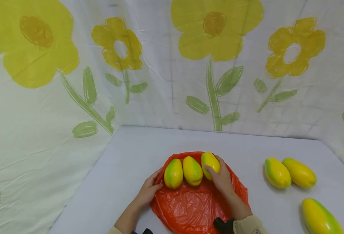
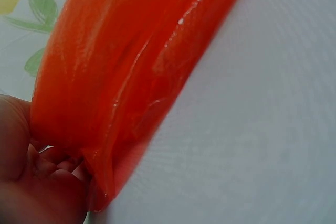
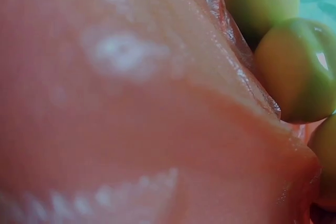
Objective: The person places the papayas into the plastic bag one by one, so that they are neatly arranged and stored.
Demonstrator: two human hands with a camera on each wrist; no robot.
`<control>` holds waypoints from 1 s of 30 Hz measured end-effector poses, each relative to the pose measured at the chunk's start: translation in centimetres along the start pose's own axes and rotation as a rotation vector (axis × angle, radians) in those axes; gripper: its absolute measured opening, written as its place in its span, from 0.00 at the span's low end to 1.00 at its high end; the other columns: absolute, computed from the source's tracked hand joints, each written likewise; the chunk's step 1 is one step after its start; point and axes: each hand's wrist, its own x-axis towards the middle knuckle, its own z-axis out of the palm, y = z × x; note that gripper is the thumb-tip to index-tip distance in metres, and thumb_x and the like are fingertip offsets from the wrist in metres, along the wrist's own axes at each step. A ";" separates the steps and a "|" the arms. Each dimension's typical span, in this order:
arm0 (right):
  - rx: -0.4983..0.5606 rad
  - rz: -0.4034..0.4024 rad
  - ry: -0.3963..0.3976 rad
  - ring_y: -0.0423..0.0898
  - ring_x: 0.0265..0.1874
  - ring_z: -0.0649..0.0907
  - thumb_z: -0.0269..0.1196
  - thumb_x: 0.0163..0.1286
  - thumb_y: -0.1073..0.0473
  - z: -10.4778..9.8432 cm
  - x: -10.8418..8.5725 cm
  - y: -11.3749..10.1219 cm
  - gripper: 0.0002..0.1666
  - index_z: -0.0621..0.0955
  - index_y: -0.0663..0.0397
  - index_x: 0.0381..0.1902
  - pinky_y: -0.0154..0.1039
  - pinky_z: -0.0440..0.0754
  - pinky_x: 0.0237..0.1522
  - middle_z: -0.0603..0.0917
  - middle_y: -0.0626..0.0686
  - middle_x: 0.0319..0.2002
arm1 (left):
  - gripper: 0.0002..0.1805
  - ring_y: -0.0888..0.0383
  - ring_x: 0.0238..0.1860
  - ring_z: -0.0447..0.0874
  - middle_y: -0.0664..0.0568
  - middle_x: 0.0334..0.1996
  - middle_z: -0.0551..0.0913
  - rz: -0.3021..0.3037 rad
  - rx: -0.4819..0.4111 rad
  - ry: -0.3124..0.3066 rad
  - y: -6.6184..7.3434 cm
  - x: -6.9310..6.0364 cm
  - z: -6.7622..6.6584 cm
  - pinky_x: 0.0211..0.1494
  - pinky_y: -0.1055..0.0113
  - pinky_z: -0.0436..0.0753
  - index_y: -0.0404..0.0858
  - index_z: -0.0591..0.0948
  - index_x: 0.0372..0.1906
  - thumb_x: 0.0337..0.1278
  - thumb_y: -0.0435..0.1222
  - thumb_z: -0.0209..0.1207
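A red plastic bag (image 1: 186,208) lies spread on the table with its mouth wide, in the middle of the head view. Three yellow-green mangoes sit side by side along its far part: a left one (image 1: 173,174), a middle one (image 1: 192,171) and a right one (image 1: 210,165). My right hand (image 1: 223,180) grips the right mango, thumb on its near side. At the bag's left edge, my left hand (image 1: 146,192) pinches the plastic; the left wrist view shows the hand (image 2: 42,182) at a gathered fold. Plastic blocks most of the right wrist view, hiding that hand.
To the right of the bag, two more mangoes lie touching, one (image 1: 277,173) beside another (image 1: 299,172). Closer to me on the right lies a further mango (image 1: 321,217). Behind the white table (image 1: 148,143) hangs a flower-printed curtain (image 1: 160,65).
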 end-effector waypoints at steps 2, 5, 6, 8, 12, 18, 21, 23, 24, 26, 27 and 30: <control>0.000 -0.003 0.002 0.54 0.51 0.73 0.60 0.62 0.43 0.1 0.1 0.1 0.44 0.54 0.46 0.71 0.49 0.79 0.53 0.69 0.57 0.59 | 0.32 0.43 0.62 0.68 0.40 0.69 0.60 0.005 0.006 0.005 0.0 0.0 0.0 0.50 0.59 0.83 0.44 0.59 0.71 0.60 0.28 0.46; -0.003 -0.003 0.003 0.54 0.51 0.72 0.60 0.62 0.43 0.2 0.1 0.2 0.45 0.54 0.47 0.71 0.50 0.79 0.53 0.68 0.57 0.59 | 0.32 0.43 0.62 0.68 0.41 0.69 0.60 0.002 0.011 0.004 0.1 0.0 0.0 0.50 0.59 0.83 0.44 0.59 0.71 0.61 0.29 0.47; -0.004 -0.002 0.001 0.54 0.51 0.72 0.60 0.62 0.43 0.2 0.1 0.2 0.45 0.54 0.47 0.71 0.50 0.79 0.53 0.68 0.57 0.60 | 0.32 0.43 0.62 0.69 0.41 0.70 0.60 0.000 0.011 0.003 0.1 0.0 0.0 0.49 0.59 0.83 0.45 0.59 0.71 0.61 0.29 0.47; -0.007 -0.005 -0.001 0.55 0.52 0.72 0.60 0.62 0.43 0.2 0.0 0.3 0.45 0.53 0.47 0.71 0.51 0.79 0.54 0.67 0.58 0.60 | 0.32 0.44 0.61 0.70 0.42 0.70 0.60 -0.004 0.012 -0.002 0.1 0.0 0.0 0.49 0.60 0.83 0.46 0.59 0.71 0.61 0.29 0.46; -0.020 0.003 -0.006 0.55 0.52 0.72 0.61 0.62 0.44 0.2 -0.1 0.3 0.45 0.53 0.47 0.71 0.52 0.79 0.54 0.67 0.57 0.60 | 0.32 0.46 0.60 0.71 0.41 0.70 0.59 -0.002 0.008 -0.008 0.1 0.0 -0.1 0.48 0.61 0.84 0.46 0.58 0.71 0.61 0.29 0.46; -0.031 0.012 -0.006 0.56 0.53 0.72 0.62 0.60 0.43 0.3 0.0 0.4 0.47 0.53 0.47 0.71 0.52 0.79 0.53 0.67 0.58 0.60 | 0.32 0.47 0.58 0.73 0.41 0.70 0.59 -0.008 0.002 -0.007 0.0 0.0 0.0 0.47 0.61 0.84 0.46 0.58 0.71 0.61 0.29 0.46; -0.033 0.008 -0.007 0.55 0.53 0.72 0.62 0.59 0.42 0.3 0.0 0.5 0.48 0.53 0.46 0.71 0.52 0.79 0.54 0.67 0.57 0.61 | 0.32 0.48 0.57 0.74 0.42 0.70 0.59 -0.016 -0.004 -0.007 0.0 0.0 0.0 0.46 0.61 0.84 0.47 0.58 0.71 0.61 0.30 0.47; -0.034 0.002 -0.004 0.55 0.53 0.72 0.63 0.59 0.43 0.3 0.0 0.6 0.48 0.53 0.47 0.71 0.52 0.79 0.54 0.67 0.57 0.60 | 0.32 0.48 0.57 0.74 0.41 0.70 0.59 -0.016 -0.007 -0.008 0.1 -0.1 0.0 0.46 0.61 0.84 0.47 0.58 0.71 0.62 0.30 0.47; -0.035 -0.001 -0.004 0.55 0.53 0.72 0.63 0.59 0.42 0.3 0.0 0.6 0.48 0.54 0.47 0.71 0.52 0.79 0.54 0.67 0.57 0.60 | 0.32 0.48 0.56 0.75 0.41 0.70 0.59 -0.014 -0.011 -0.010 0.1 -0.1 0.0 0.45 0.61 0.85 0.46 0.58 0.71 0.61 0.30 0.47; -0.038 -0.003 -0.003 0.55 0.53 0.72 0.63 0.59 0.42 0.3 0.0 0.6 0.48 0.54 0.48 0.70 0.52 0.79 0.54 0.67 0.57 0.60 | 0.32 0.48 0.56 0.75 0.41 0.70 0.59 -0.015 -0.012 -0.009 0.1 -0.1 0.0 0.45 0.60 0.85 0.46 0.58 0.71 0.61 0.30 0.47; -0.042 -0.007 -0.001 0.55 0.52 0.72 0.63 0.59 0.42 0.3 0.0 0.6 0.48 0.54 0.48 0.70 0.52 0.79 0.53 0.67 0.58 0.60 | 0.32 0.48 0.56 0.75 0.41 0.70 0.59 -0.015 -0.013 -0.010 0.0 0.0 0.0 0.45 0.60 0.85 0.46 0.58 0.71 0.61 0.30 0.47; -0.053 -0.013 0.003 0.55 0.52 0.72 0.64 0.58 0.42 0.3 0.0 0.6 0.49 0.54 0.49 0.70 0.51 0.79 0.52 0.68 0.58 0.59 | 0.32 0.47 0.57 0.75 0.41 0.70 0.59 -0.012 -0.010 -0.008 0.0 0.0 0.0 0.45 0.60 0.84 0.46 0.58 0.71 0.61 0.30 0.47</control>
